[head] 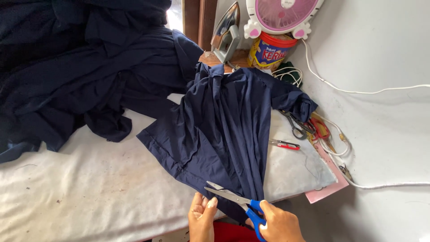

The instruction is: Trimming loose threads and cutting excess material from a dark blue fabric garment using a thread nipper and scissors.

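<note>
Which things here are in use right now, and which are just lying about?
In use: blue-handled scissors in right hand; navy garment touched by left hand.
Lying about: iron, tin, fan, spare scissors, snips, fabric pile.

Bare padded white work surface (pixel 89 188) lies open across the lower left of the frame, an easy way in. The heap of dark navy cloth (pixel 67 67) blocks the upper left. The pleated navy garment (pixel 224 130) covers the centre. Along its right edge the way is cluttered: black-handled scissors (pixel 295 126), red-handled scissors (pixel 320 129), a small red thread snip (pixel 285 144) and a looping white cable (pixel 358 92). At the top centre stand a metal iron (pixel 226 33), a pink fan (pixel 282 15) and a yellow-and-blue tin (pixel 271 51). The grey surface (pixel 385 143) at the right is mostly open between cables.
</note>
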